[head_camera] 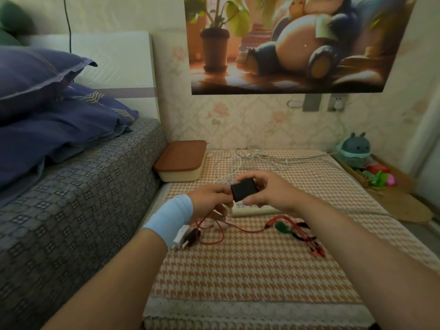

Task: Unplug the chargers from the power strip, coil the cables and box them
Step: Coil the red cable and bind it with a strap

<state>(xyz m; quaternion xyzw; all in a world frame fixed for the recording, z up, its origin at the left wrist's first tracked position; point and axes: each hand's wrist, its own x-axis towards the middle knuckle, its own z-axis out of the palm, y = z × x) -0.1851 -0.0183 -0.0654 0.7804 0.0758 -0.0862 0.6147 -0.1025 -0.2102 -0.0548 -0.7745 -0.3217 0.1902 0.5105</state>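
Note:
My right hand [269,191] grips a black charger block [244,191] held just above the white power strip [252,209]. My left hand [212,202], with a light blue wristband, pinches the red cable [242,228] at the block's left side. That cable trails down across the checked cloth to a red multi-head end with a green tab [282,226]. A white charger and a black plug [185,235] lie below my left wrist. White cables [247,160] lie loose behind the strip. The lidded box [181,161] stands at the back left.
The low table wears an orange houndstooth cloth [250,270]. A bed with a patterned cover [71,198] and blue pillows borders it on the left. Toys and a plush [356,150] sit at the right by the wall. A wall socket [337,103] is above.

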